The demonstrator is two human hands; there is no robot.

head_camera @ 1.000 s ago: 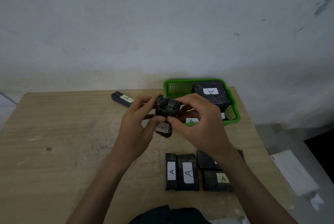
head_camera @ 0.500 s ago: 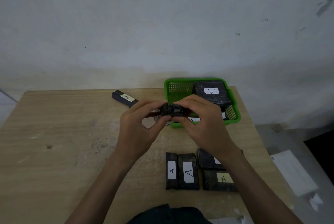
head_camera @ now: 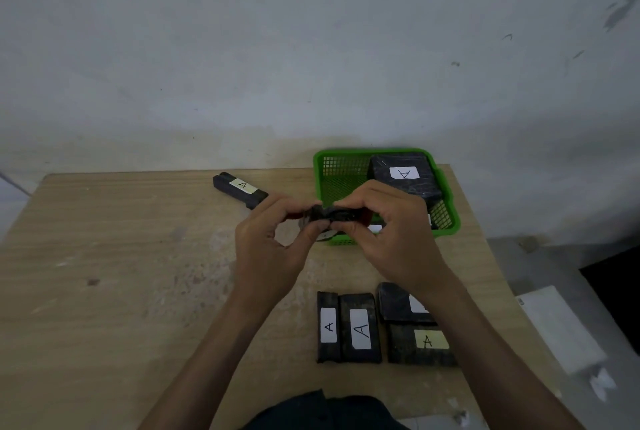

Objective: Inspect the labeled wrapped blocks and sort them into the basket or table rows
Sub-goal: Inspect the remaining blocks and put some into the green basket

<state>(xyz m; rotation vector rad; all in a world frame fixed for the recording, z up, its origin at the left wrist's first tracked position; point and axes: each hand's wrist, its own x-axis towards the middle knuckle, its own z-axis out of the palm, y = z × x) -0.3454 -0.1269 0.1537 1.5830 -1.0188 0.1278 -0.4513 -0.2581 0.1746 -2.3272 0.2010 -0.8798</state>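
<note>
My left hand [head_camera: 268, 249] and my right hand [head_camera: 394, 239] both pinch one small black wrapped block [head_camera: 332, 214], held flat above the table in front of the green basket [head_camera: 450, 218]. Its label faces down and only an edge of white shows under it. In the basket lies a large black block [head_camera: 403, 175] labelled A; other blocks there are hidden behind my right hand. A row of black blocks labelled A [head_camera: 360, 327] lies near the table's front edge. A long thin block labelled A [head_camera: 240, 188] lies at the back.
The wooden table [head_camera: 104, 273] ends close to the right of the basket and the block row. The wall stands right behind the table. White paper [head_camera: 561, 329] lies on the floor at the right.
The held block has been turned from standing on end to lying flat between my fingers, and it sits slightly higher. Both hands stayed in place.
</note>
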